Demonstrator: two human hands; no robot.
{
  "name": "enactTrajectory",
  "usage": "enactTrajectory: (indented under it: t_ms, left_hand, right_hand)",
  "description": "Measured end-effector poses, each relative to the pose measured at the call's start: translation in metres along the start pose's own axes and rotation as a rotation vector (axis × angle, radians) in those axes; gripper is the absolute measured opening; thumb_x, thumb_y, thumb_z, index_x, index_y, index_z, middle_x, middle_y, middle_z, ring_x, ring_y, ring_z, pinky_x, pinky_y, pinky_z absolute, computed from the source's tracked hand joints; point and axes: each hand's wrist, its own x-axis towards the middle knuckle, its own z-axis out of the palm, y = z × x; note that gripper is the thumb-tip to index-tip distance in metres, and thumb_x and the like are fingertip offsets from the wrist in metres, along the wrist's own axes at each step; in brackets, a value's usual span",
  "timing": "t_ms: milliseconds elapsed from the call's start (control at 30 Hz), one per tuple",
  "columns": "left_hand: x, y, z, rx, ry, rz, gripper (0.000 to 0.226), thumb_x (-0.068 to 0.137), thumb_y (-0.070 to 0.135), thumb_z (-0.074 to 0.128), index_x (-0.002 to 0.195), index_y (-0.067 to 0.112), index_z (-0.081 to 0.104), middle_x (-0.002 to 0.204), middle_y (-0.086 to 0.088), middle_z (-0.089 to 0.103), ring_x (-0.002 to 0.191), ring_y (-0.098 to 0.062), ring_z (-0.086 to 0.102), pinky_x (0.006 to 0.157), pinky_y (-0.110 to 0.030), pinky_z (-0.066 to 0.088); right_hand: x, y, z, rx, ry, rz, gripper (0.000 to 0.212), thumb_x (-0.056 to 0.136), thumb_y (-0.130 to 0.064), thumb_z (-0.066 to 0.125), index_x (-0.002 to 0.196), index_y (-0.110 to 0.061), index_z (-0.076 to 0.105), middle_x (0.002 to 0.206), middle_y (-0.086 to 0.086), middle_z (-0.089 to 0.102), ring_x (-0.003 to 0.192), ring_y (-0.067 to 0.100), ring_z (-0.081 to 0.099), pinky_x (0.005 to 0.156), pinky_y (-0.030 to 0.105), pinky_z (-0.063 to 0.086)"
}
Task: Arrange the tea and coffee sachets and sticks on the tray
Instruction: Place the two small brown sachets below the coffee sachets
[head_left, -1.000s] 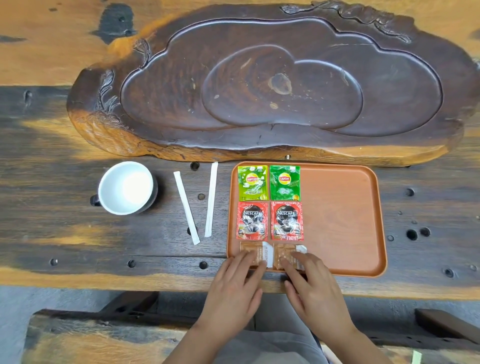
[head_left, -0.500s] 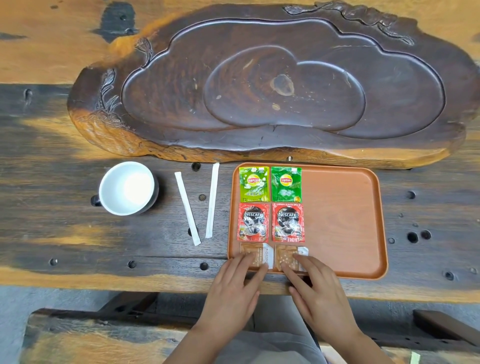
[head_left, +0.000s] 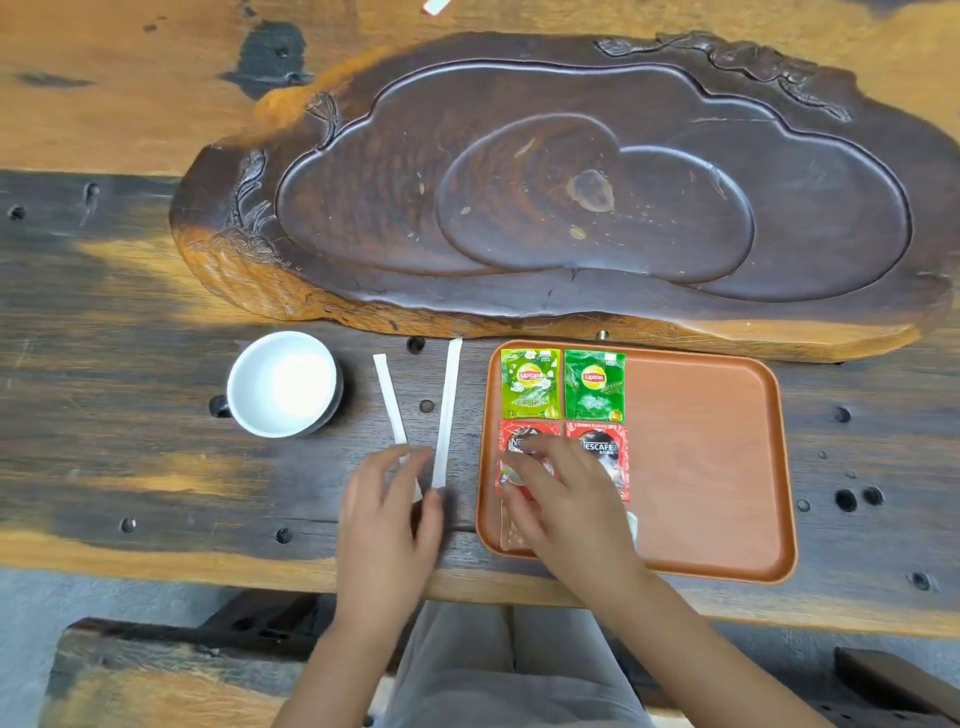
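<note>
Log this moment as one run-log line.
left hand open at sticks | right hand open over tray sachets | sticks off tray

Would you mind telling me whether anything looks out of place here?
Yes: two white sticks lie off the tray, on the table, splayed apart in a V. The left hand is at their near ends.

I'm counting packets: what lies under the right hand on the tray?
The right hand covers part of a red coffee sachet and most of a brown packet on the tray. Anything else beneath is hidden.
</note>
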Motion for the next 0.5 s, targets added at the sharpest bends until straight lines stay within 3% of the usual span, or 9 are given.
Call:
enactTrajectory:
  t_ms: [133, 200, 367, 500]
  left_hand:
    - [0.025, -0.019, 0.001, 0.050, 0.000, -0.289, 0.026, 0.084, 0.021, 0.060, 0.108, 0.010, 0.058, 0.103, -0.008, 0.061, 0.101, -0.024, 0.049, 0.087, -0.038, 0.042]
    - [0.034, -0.022, 0.007, 0.044, 0.012, -0.371, 0.028, 0.083, 0.025, 0.063, 0.105, 0.007, 0.059, 0.100, -0.011, 0.061, 0.101, -0.027, 0.051, 0.085, -0.039, 0.043]
    - [0.039, -0.021, 0.022, 0.050, 0.025, -0.432, 0.024, 0.076, 0.022, 0.072, 0.091, 0.006, 0.062, 0.091, -0.012, 0.058, 0.096, -0.028, 0.049, 0.078, -0.037, 0.042]
    - [0.040, -0.023, 0.026, 0.021, 0.076, -0.458, 0.020, 0.075, 0.015, 0.072, 0.090, 0.006, 0.063, 0.090, -0.010, 0.060, 0.094, -0.027, 0.049, 0.079, -0.034, 0.040]
  right_hand:
    - [0.062, -0.029, 0.027, 0.000, -0.241, 0.073, 0.023, 0.083, -0.021, 0.065, 0.099, -0.004, 0.064, 0.099, 0.013, 0.061, 0.087, 0.029, 0.060, 0.065, 0.035, 0.052]
    - [0.084, -0.033, 0.042, -0.075, -0.293, 0.133, 0.027, 0.087, -0.028, 0.061, 0.101, -0.005, 0.060, 0.101, 0.013, 0.059, 0.088, 0.030, 0.060, 0.063, 0.033, 0.047]
    - [0.108, -0.037, 0.059, -0.197, -0.404, 0.241, 0.025, 0.085, -0.032, 0.064, 0.089, -0.007, 0.062, 0.101, 0.012, 0.061, 0.085, 0.028, 0.063, 0.060, 0.029, 0.038]
    - [0.105, -0.039, 0.060, -0.238, -0.418, 0.257, 0.013, 0.087, -0.019, 0.063, 0.089, -0.006, 0.062, 0.102, 0.012, 0.061, 0.085, 0.027, 0.062, 0.059, 0.028, 0.038]
